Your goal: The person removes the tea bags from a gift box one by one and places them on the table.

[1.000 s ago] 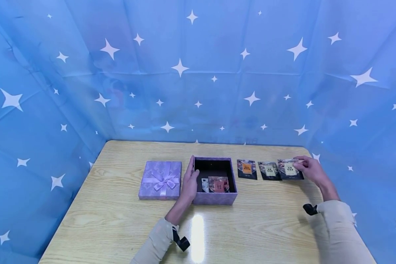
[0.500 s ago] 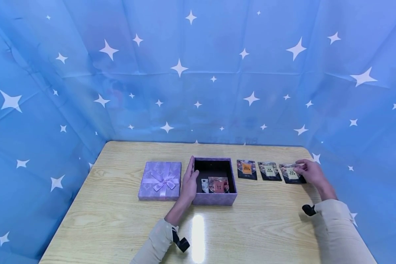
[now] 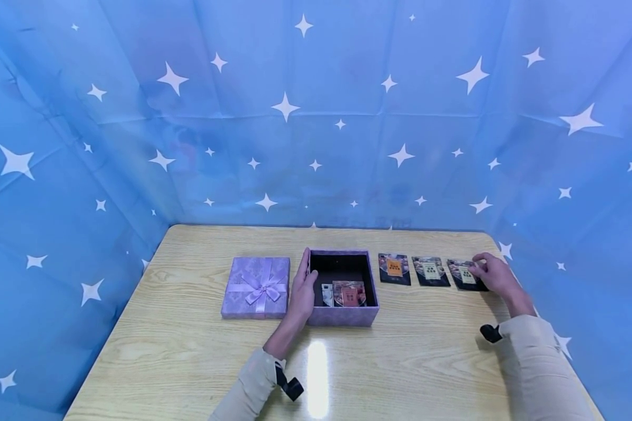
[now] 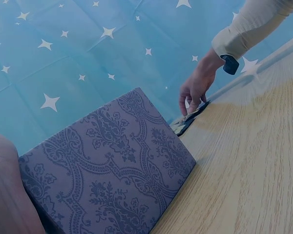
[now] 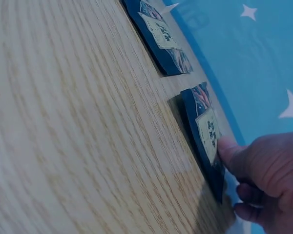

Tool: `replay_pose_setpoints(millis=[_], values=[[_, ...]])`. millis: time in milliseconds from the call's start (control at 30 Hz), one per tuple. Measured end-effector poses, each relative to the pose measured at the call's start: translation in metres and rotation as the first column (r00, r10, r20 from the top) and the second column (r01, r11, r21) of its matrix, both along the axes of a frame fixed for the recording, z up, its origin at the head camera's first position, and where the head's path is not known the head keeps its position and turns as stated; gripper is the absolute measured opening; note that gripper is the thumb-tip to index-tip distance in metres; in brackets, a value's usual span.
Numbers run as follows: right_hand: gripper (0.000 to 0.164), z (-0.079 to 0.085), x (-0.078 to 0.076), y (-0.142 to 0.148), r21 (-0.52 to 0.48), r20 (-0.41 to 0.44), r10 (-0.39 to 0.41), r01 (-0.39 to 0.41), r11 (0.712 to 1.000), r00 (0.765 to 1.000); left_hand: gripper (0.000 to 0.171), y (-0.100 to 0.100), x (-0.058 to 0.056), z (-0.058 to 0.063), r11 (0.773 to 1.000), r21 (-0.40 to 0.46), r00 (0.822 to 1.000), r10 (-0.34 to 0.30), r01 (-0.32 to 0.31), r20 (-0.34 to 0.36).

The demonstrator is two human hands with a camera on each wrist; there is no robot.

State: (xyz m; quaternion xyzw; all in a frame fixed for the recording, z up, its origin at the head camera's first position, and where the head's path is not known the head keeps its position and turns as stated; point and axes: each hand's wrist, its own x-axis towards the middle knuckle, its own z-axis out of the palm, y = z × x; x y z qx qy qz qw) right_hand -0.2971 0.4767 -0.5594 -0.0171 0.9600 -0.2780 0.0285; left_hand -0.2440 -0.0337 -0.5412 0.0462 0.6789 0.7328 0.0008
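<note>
My left hand holds the left wall of an open purple gift box, thumb at the rim. Inside the black interior lie a red-labelled food sachet and a whitish one. At the far right of the table, my right hand pinches the right edge of a dark sachet with a pale label. The right wrist view shows my thumb on that sachet's front. To its left lie a similar pale-labelled sachet and an orange-labelled sachet, forming a row.
A purple lid with a ribbon bow lies left of the box. The wooden table ends at the back against a blue star-patterned curtain. Its right edge is close to my right hand.
The sachet in my right hand came down slightly toward me and right, away from overlapping its neighbour, and now lies in the row. My left hand and the box have stayed put.
</note>
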Motion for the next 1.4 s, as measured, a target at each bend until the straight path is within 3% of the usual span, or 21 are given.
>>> replay_pose_setpoints(millis=[133,233,400,500,700,833,1067,1233,1400], values=[[0.043,0.000,0.000,0.001,0.015,-0.018,0.006,-0.005,1.000,1.000,0.061,0.000,-0.001,-0.001,1.000,0.005,1.000,-0.004,0.004,-0.002],[0.039,0.004,0.001,-0.004,0.033,-0.101,0.006,-0.002,0.999,0.995,0.061,0.000,-0.001,-0.002,1.000,-0.001,1.000,-0.003,0.003,0.001],[0.024,0.023,0.006,-0.032,0.011,-0.254,0.009,-0.007,1.000,0.967,0.061,-0.001,-0.001,-0.002,1.000,-0.005,1.000,0.000,0.000,0.005],[0.020,0.037,0.008,-0.056,0.000,-0.284,0.060,-0.063,0.998,0.957,0.061,-0.001,-0.001,-0.002,1.000,-0.010,1.000,0.000,0.000,0.000],[0.024,0.064,0.013,-0.112,-0.086,-0.220,0.182,-0.205,0.975,0.958,0.061,-0.001,-0.002,-0.002,1.000,-0.020,1.000,-0.004,0.004,-0.011],[0.021,0.077,0.014,-0.150,-0.122,-0.182,0.266,-0.290,0.949,0.947,0.061,-0.001,-0.001,-0.003,1.000,-0.017,1.000,-0.005,0.005,-0.010],[0.022,0.087,0.012,-0.216,-0.151,-0.224,0.374,-0.411,0.899,0.900,0.061,-0.001,0.000,-0.003,1.000,-0.025,1.000,0.003,-0.003,-0.004],[0.020,0.085,0.013,-0.257,-0.156,-0.289,0.440,-0.495,0.855,0.850,0.061,-0.001,-0.001,-0.001,1.000,-0.009,1.000,0.005,-0.005,0.001],[0.015,0.078,0.013,-0.286,-0.087,-0.304,0.517,-0.564,0.821,0.800,0.062,0.000,0.000,0.000,1.000,0.000,1.000,0.003,-0.003,-0.003]])
